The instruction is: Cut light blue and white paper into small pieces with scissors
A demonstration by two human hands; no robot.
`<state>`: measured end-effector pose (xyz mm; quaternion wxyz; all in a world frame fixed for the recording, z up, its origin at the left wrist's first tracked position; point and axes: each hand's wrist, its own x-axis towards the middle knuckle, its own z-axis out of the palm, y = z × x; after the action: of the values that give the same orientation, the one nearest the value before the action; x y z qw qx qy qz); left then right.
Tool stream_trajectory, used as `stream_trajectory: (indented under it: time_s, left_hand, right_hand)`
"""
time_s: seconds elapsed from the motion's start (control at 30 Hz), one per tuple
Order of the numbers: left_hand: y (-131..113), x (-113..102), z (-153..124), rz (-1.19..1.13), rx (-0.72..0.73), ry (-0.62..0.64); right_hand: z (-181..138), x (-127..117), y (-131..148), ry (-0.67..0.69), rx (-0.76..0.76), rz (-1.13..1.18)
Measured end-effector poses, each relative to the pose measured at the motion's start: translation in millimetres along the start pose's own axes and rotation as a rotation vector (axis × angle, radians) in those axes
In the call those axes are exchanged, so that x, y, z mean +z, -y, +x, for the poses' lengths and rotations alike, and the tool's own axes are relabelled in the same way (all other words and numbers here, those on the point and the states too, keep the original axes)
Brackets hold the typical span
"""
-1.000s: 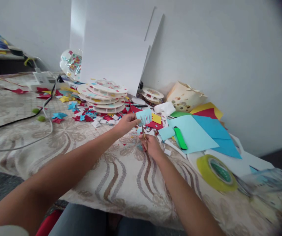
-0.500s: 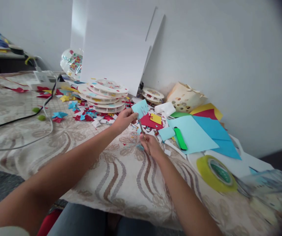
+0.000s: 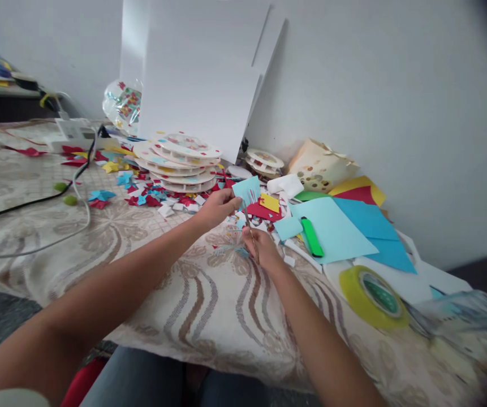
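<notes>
My left hand [image 3: 216,207] pinches a small light-blue paper piece [image 3: 247,191] with several slits cut into its lower edge, held above the patterned tablecloth [image 3: 175,282]. My right hand [image 3: 263,250] is closed around thin scissors [image 3: 248,224], whose blades point up into the paper's fringed edge. Both forearms reach in from the bottom of the view.
Coloured paper sheets [image 3: 345,226] and a green marker [image 3: 311,237] lie to the right, with a yellow tape roll [image 3: 373,297] nearer me. A stack of decorated round plates [image 3: 179,161] and paper scraps sit behind. Cables [image 3: 48,198] cross the left side. A white board [image 3: 201,73] leans on the wall.
The blue paper rose and tilted left half a second ago, then came back right. The scissors stayed under it, blades now at the fringe.
</notes>
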<state>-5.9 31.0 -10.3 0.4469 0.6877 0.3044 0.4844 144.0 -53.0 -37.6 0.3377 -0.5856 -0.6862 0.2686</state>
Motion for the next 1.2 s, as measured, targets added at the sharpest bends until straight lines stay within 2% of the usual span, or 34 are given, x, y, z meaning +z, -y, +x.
stream_trajectory:
  time_s: [0.3,0.47,0.8,1.2]
  left_hand:
    - [-9,-2,-2,0.028,-0.018,0.003]
    - [-6,-3,1,-0.131,0.043,-0.002]
    - [3,0,6,-0.433,-0.03,-0.053]
    - [0,5,-1,-0.24,-0.038,-0.044]
  right_hand:
    - [0,0,-2,0.006,-0.006,0.012]
    - [4,3,-9,0.024,0.046,0.116]
    - [6,1,-12,0.098,0.024,0.126]
    - [4,0,-8,0.107,0.015,0.128]
